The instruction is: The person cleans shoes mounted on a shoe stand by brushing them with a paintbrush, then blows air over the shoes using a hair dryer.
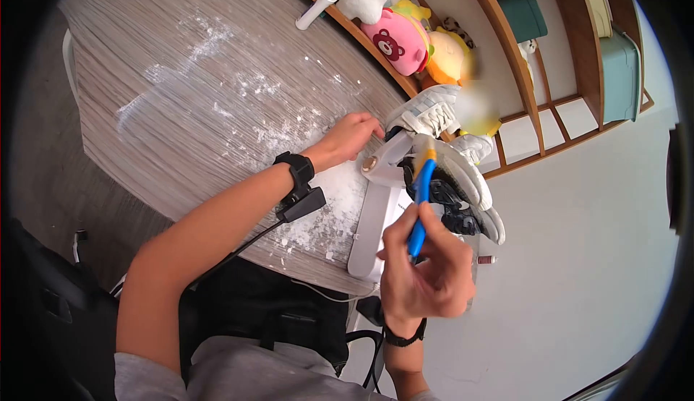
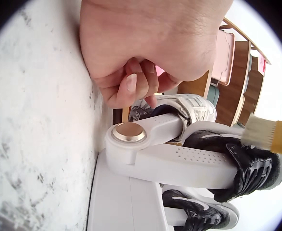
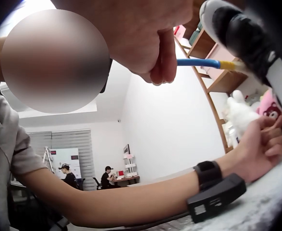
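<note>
My right hand [image 1: 426, 267] pinches a paintbrush [image 1: 420, 216] with a blue handle, yellow ferrule and pale bristles. Its bristles overlap the side of a black-and-white shoe [image 2: 256, 166] in the left wrist view. That shoe sits on an arm of a white shoe dryer [image 2: 126, 192], which has a round gold knob [image 2: 129, 132]. A white lace-up sneaker [image 1: 431, 117] and another black shoe [image 2: 201, 211] are also on the dryer. My left hand [image 1: 349, 138] rests on the table beside the white sneaker, its fingers loosely curled around nothing.
White powder and crumbs [image 1: 325, 206] lie over the wood-grain table [image 1: 159, 155]. A white tube [image 1: 320, 7] stands near the back edge. Behind is a wooden shelf [image 1: 499, 21] with plush toys [image 1: 394, 39] and bins. A cable [image 1: 325, 294] runs along the front edge.
</note>
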{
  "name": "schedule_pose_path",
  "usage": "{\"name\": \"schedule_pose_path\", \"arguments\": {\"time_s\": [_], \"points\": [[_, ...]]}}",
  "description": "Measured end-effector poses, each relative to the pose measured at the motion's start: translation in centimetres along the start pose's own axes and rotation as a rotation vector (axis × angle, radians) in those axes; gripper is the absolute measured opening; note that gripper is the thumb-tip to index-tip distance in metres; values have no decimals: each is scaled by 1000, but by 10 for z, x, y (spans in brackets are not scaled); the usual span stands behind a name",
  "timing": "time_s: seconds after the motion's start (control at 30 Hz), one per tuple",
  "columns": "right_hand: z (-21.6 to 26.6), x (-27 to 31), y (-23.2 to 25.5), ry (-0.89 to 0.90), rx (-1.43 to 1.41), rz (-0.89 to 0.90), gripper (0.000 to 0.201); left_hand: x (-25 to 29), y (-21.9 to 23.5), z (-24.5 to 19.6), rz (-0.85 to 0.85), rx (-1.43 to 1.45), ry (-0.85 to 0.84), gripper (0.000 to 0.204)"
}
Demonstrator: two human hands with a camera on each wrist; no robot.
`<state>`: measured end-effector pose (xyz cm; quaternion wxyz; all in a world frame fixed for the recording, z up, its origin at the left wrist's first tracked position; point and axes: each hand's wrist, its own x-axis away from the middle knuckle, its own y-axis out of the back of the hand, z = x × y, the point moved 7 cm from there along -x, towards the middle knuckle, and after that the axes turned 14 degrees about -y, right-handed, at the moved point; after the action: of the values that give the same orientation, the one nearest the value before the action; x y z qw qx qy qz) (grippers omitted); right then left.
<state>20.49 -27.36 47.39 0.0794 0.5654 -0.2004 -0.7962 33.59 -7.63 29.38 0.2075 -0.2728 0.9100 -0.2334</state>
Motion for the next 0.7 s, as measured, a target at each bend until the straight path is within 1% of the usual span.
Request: {"name": "schedule_pose_path", "arguments": {"time_s": [0.07,0.1,0.13,0.2,0.27,0.3,0.33,0.43,0.47,0.53,0.57,0.63,0.67,0.7], "points": [[2,3,15,7,103,-60,28,-5,4,7,27,-56,-9,31],[1,6,29,-60,161,-34,30,-5,6,6,22,-55,-9,31],[0,11,43,34,0,-93,36,-3,5,3,15,-59,-4,30],[14,15,65,140,146,-9,21,-1,0,2,22,-60,9,30],[12,26,91,-183,111,-247,18,1,-1,0,15,16,22,20],[12,28,101,-121,96,-261,16,2,-2,-3,16,12,23,20],[8,26,110,-126,94,-266,16,3,-2,-5,11,19,33,20],[12,19,82,21,-135,414,25,4,-3,-4,22,39,56,21],[6,18,74,26,-58,324,43,2,-4,-3,32,60,64,21],[0,11,50,24,73,307,40,4,-6,-6,37,40,74,22],[-4,11,51,10,66,297,40,6,-5,-8,30,29,83,22],[-12,13,55,31,107,266,32,7,-5,-12,15,33,105,22],[-2,7,61,67,92,407,34,8,-6,-11,-4,58,123,22],[-13,13,76,-17,-80,427,33,9,-7,-9,2,46,141,22]]}}
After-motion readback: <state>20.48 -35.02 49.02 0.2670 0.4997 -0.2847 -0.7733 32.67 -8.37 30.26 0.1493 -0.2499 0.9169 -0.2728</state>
